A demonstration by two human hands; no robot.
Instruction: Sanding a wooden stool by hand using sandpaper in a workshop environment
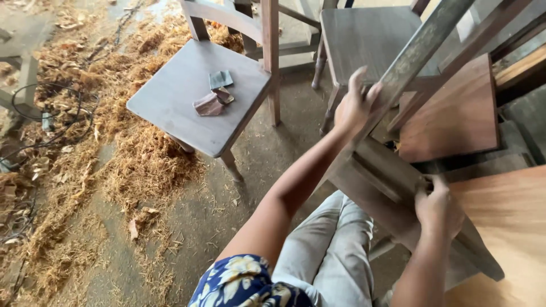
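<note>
2 hands hold a tilted grey wooden chair frame [398,113] over the person's lap. The left hand [355,105] is closed around a slanted rail; the right hand [438,207] is closed on a lower board, perhaps pressing something small I cannot make out. Left of the frame stands a small grey chair [170,96] bearing sandpaper scraps [215,96]. The frame looks stiff and fairly heavy, best gripped by its rails.
</note>
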